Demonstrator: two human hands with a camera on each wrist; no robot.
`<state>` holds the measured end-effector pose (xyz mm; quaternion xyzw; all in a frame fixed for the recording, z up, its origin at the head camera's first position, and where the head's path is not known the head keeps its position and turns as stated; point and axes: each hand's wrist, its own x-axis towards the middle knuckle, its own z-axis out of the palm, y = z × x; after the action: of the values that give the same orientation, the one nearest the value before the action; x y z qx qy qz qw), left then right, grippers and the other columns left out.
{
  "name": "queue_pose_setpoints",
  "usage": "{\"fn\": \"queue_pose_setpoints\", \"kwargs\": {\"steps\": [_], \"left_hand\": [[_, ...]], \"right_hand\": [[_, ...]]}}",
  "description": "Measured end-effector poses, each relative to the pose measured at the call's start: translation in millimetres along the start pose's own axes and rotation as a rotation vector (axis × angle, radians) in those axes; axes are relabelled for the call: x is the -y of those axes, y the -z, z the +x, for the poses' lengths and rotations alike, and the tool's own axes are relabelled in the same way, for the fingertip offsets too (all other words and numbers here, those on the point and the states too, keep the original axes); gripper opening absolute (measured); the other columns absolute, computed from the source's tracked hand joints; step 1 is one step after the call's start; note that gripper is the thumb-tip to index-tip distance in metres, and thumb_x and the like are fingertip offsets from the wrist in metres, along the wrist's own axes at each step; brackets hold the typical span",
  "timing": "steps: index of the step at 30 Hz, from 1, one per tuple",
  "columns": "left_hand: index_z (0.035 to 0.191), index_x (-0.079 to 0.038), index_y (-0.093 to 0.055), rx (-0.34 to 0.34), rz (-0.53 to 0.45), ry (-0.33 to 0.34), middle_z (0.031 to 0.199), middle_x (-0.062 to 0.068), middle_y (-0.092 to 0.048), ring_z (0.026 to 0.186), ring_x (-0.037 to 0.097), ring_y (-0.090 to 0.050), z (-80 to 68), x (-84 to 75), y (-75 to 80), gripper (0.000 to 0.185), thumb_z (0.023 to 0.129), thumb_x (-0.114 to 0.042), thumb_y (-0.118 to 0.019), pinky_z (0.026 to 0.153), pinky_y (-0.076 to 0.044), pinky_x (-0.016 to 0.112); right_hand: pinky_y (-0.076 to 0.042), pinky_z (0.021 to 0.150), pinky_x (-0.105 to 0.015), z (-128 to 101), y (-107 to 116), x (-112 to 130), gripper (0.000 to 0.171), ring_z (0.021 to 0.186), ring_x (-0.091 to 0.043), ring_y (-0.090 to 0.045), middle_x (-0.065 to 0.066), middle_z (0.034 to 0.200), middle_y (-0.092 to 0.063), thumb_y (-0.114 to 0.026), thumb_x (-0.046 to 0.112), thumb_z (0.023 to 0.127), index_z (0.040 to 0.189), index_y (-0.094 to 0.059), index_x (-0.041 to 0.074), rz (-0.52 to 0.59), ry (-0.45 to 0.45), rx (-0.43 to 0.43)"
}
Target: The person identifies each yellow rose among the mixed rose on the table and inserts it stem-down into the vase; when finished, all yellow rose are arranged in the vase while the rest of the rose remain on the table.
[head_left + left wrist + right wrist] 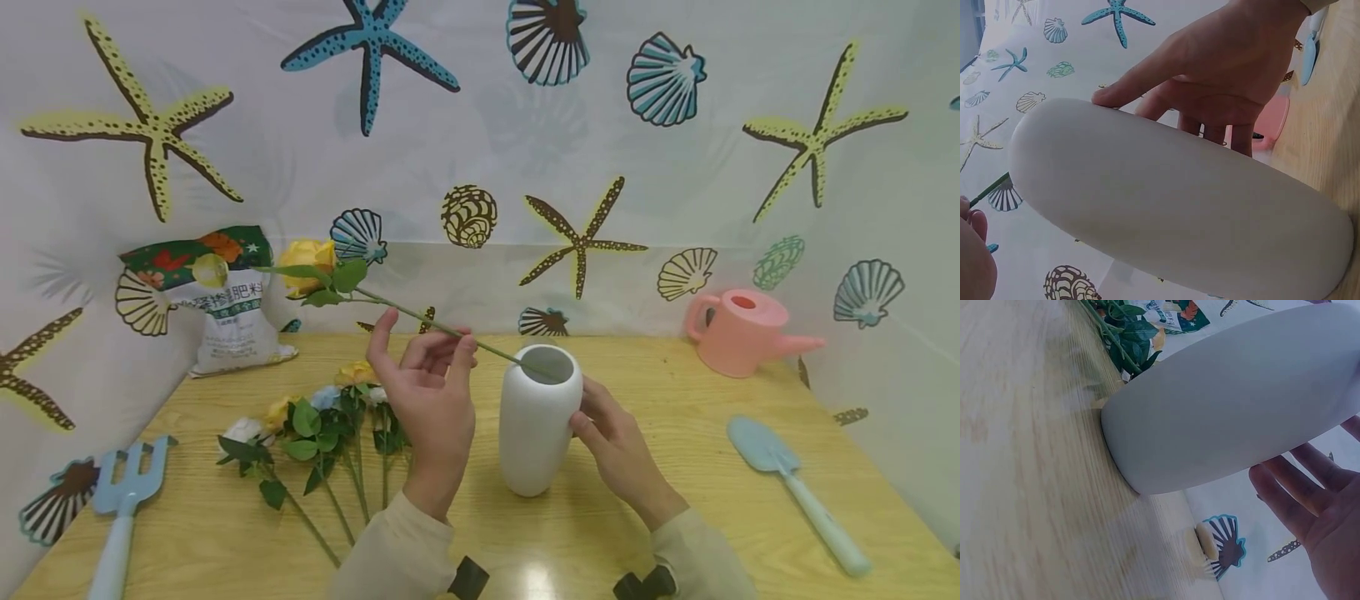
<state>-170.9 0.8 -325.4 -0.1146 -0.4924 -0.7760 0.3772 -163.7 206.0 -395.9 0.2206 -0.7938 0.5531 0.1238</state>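
Observation:
My left hand (pixel 433 392) pinches the green stem of a yellow rose (pixel 306 265) between thumb and fingers. The bloom leans up to the left, and the stem's lower end dips into the mouth of a white vase (pixel 531 433). That vase stands upright on the wooden table. Against its right side, my right hand (pixel 617 446) grips it with the thumb in front and the fingers behind. In the left wrist view the same right hand (pixel 1222 69) lies along the vase wall, while part of the left hand (pixel 974 256) shows at the edge.
Several artificial flowers (pixel 322 442) lie left of the vase. A light blue garden fork (pixel 127 492) is at the far left, with a fertilizer bag (pixel 232 325) behind. To the right are a pink watering can (pixel 742 333) and a light blue trowel (pixel 795 483). A patterned curtain (pixel 450 150) hangs behind.

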Motion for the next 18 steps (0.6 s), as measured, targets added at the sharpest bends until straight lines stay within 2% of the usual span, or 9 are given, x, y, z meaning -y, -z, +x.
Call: {"fn": "queue_pose_setpoints", "kwargs": {"steps": [3, 8, 10, 14, 18], "left_hand": [[0.146, -0.006, -0.026, 0.047, 0.034, -0.042, 0.093, -0.001, -0.070, 0.083, 0.017, -0.069, -5.1, 2.1, -1.9, 0.071, 0.091, 0.004, -0.070, 0.078, -0.057, 0.025], [0.146, -0.003, -0.025, 0.110, 0.097, -0.112, 0.094, 0.021, -0.069, 0.085, 0.014, -0.068, -8.0, 4.2, -3.4, 0.070, 0.092, 0.004, -0.069, 0.086, -0.056, 0.027], [0.146, -0.002, -0.025, 0.140, 0.121, -0.126, 0.094, 0.025, -0.068, 0.085, 0.014, -0.067, -8.2, 4.7, -3.1, 0.070, 0.092, 0.004, -0.069, 0.088, -0.055, 0.027], [0.146, 0.001, -0.026, 0.229, 0.211, -0.154, 0.096, 0.022, -0.069, 0.083, 0.019, -0.066, -8.4, 3.7, -1.9, 0.069, 0.092, 0.004, -0.068, 0.084, -0.053, 0.024], [0.145, -0.002, -0.032, 0.330, 0.359, -0.232, 0.094, 0.014, -0.071, 0.079, 0.021, -0.063, -7.7, 1.5, -0.3, 0.066, 0.092, 0.002, -0.070, 0.077, -0.055, 0.026]], "right_hand": [[-0.057, 0.085, -0.030, -0.5, -0.2, 0.5, 0.041, 0.113, 0.001, -0.060, -0.022, 0.134, -0.062, -0.054, 0.013, 0.105, 0.146, -0.048, 0.009, 0.004, 0.001, -0.002], [-0.057, 0.084, -0.030, -0.2, 0.1, 1.1, 0.042, 0.113, 0.001, -0.060, -0.023, 0.134, -0.062, -0.054, 0.012, 0.104, 0.145, -0.048, 0.009, 0.000, 0.001, 0.000], [-0.057, 0.084, -0.030, -0.1, 0.2, 1.4, 0.042, 0.113, 0.000, -0.060, -0.022, 0.134, -0.062, -0.054, 0.013, 0.105, 0.146, -0.048, 0.010, -0.007, -0.003, 0.000], [-0.058, 0.084, -0.031, 0.0, 0.3, 2.1, 0.042, 0.113, -0.001, -0.060, -0.021, 0.135, -0.062, -0.054, 0.016, 0.105, 0.146, -0.048, 0.011, -0.013, -0.007, 0.003], [-0.058, 0.084, -0.031, -0.1, 0.8, 1.9, 0.042, 0.113, -0.005, -0.061, -0.021, 0.134, -0.062, -0.054, 0.017, 0.105, 0.147, -0.048, 0.011, -0.013, -0.006, 0.009]]}}
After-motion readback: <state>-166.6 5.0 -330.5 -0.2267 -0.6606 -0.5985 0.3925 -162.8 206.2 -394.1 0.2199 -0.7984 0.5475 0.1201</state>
